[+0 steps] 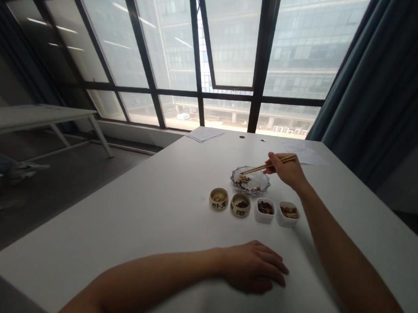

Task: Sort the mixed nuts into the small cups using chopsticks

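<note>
My right hand (pixel 286 169) is closed around a pair of wooden chopsticks (pixel 265 166), whose tips reach into a clear glass bowl (pixel 266 184) with a wavy rim. Brownish and pale dried pieces (pixel 243 180) lie in that bowl, mostly on its left; whether the tips pinch one is too small to tell. In front of it stand a round cup with dark lettering (pixel 218 205), a second lettered cup (pixel 240 211), a white square tub (pixel 264 217) and another white tub (pixel 287 221), each with dried bits inside. My left hand (pixel 255 268) rests flat on the table, holding nothing.
The white table (pixel 149 209) runs toward the windows. Papers (pixel 206 134) lie at its far left corner, more sheets (pixel 308 154) at the far right. Two small dark items lie by the far edge. Another table (pixel 37 116) stands at left, and a blue curtain (pixel 372 91) hangs at right.
</note>
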Demonstrator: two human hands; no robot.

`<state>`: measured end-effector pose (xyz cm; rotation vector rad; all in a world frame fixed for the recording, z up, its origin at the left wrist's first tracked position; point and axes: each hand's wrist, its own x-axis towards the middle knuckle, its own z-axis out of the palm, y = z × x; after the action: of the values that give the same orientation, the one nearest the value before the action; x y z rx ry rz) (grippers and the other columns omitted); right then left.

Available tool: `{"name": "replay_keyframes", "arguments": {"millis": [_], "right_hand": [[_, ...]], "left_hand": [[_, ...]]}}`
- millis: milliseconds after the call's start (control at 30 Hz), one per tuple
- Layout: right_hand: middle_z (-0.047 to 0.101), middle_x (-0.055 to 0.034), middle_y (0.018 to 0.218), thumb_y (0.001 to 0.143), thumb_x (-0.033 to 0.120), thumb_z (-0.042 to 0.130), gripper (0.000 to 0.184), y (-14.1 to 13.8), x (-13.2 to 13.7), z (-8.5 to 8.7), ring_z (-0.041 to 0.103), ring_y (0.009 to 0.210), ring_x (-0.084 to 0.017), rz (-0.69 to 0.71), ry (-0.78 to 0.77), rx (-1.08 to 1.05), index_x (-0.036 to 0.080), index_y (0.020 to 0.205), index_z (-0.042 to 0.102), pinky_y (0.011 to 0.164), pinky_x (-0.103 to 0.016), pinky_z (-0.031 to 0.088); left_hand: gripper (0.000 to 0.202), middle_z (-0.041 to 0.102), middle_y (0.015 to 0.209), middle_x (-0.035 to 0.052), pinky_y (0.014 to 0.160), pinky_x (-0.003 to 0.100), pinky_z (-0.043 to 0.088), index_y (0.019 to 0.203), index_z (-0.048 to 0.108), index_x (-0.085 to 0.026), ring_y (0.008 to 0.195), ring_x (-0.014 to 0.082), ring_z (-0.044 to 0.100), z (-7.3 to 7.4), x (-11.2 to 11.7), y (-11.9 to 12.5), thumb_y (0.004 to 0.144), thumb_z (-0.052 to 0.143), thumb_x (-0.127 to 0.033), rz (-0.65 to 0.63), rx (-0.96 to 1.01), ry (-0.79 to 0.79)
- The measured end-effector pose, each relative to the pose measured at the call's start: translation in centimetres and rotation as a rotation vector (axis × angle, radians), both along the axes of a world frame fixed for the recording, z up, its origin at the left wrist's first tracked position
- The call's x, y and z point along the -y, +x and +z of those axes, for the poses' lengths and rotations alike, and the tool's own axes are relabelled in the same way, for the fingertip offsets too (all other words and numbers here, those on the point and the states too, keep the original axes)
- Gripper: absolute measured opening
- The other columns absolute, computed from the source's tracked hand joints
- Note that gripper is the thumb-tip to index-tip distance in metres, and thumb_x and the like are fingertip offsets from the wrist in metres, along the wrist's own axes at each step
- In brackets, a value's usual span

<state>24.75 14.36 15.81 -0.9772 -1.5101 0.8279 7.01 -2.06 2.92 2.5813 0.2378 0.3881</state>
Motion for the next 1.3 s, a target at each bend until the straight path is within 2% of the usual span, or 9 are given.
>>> {"name": "replay_keyframes", "arguments": {"millis": [133,267,367,500,667,800,933,1133,1300], "right_hand": [[0.075,-0.0134,0.065,0.071,0.078,0.079,0.066,-1.4,2.7,1.5,0.076,0.055,-0.025,0.099,-0.017,-0.056,0.013,0.072,0.077,0.052,-0.03,0.066],[0.076,-0.0133,0.066,0.071,0.081,0.076,0.068,-3.6,4.4,1.3,0.077,0.056,-0.026,0.212,-0.042,-0.011,0.014,0.073,0.078,0.054,-0.031,0.066],[0.077,-0.0127,0.066,0.072,0.083,0.074,0.068,-3.8,4.8,1.6,0.077,0.057,-0.026,0.218,-0.029,0.013,0.014,0.072,0.077,0.054,-0.033,0.067],[0.077,-0.0141,0.069,0.073,0.079,0.077,0.065,-1.0,5.0,3.4,0.076,0.056,-0.027,0.148,-0.026,0.089,0.014,0.073,0.078,0.053,-0.034,0.066],[0.078,-0.0166,0.072,0.083,0.062,0.081,0.048,3.7,6.3,5.8,0.076,0.055,-0.029,0.056,-0.125,0.301,0.015,0.073,0.078,0.045,-0.034,0.063],[0.078,-0.015,0.073,0.085,0.056,0.082,0.042,4.8,7.6,6.5,0.077,0.056,-0.027,0.098,-0.204,0.409,0.015,0.073,0.079,0.049,-0.033,0.064],[0.078,-0.0119,0.073,0.082,0.059,0.083,0.044,4.6,8.0,6.6,0.078,0.062,-0.026,0.17,-0.226,0.454,0.015,0.076,0.078,0.054,-0.03,0.065],[0.078,-0.0112,0.074,0.081,0.057,0.085,0.042,4.1,6.7,6.2,0.077,0.057,-0.023,0.06,-0.158,0.242,0.016,0.077,0.076,0.052,-0.029,0.066],[0.078,-0.011,0.074,0.081,0.061,0.083,0.047,1.3,3.6,3.3,0.077,0.059,-0.023,0.04,-0.017,0.105,0.015,0.078,0.075,0.054,-0.03,0.066]], "left_hand": [[0.037,0.065,0.147,0.0082,0.127,0.039,0.032,0.128,0.067,-0.023,0.146,0.0239,0.051,0.0,0.0,0.0,0.094,0.053,-0.033,-0.002,0.005,0.001],[0.037,0.065,0.147,0.0087,0.126,0.039,0.033,0.127,0.066,-0.021,0.145,0.0239,0.052,0.1,0.0,0.0,0.096,0.052,-0.034,-0.008,0.008,0.021],[0.038,0.065,0.147,0.0086,0.126,0.038,0.032,0.128,0.066,-0.021,0.145,0.0236,0.052,0.1,0.0,0.0,0.096,0.051,-0.035,-0.011,0.015,0.031],[0.038,0.064,0.148,0.0074,0.127,0.038,0.031,0.129,0.066,-0.022,0.146,0.023,0.051,-0.1,0.0,-0.1,0.097,0.051,-0.035,-0.005,0.009,0.036],[0.038,0.065,0.147,0.0071,0.127,0.037,0.032,0.129,0.066,-0.021,0.145,0.0227,0.052,0.1,0.1,0.0,0.097,0.051,-0.034,0.002,0.01,0.038],[0.037,0.065,0.147,0.0073,0.126,0.038,0.033,0.129,0.066,-0.021,0.145,0.0229,0.052,0.1,0.1,0.0,0.097,0.051,-0.034,0.0,0.001,0.035],[0.037,0.065,0.146,0.0083,0.126,0.038,0.033,0.128,0.066,-0.021,0.144,0.0233,0.053,-0.1,-0.1,-0.2,0.096,0.051,-0.034,-0.005,0.006,0.037],[0.037,0.065,0.147,0.0078,0.126,0.039,0.033,0.128,0.066,-0.022,0.144,0.0235,0.053,0.0,0.0,-0.2,0.096,0.052,-0.032,-0.004,-0.007,0.031],[0.037,0.065,0.147,0.0074,0.126,0.037,0.033,0.128,0.067,-0.022,0.145,0.023,0.053,0.0,0.0,0.0,0.096,0.052,-0.033,0.006,0.003,0.036]]}}
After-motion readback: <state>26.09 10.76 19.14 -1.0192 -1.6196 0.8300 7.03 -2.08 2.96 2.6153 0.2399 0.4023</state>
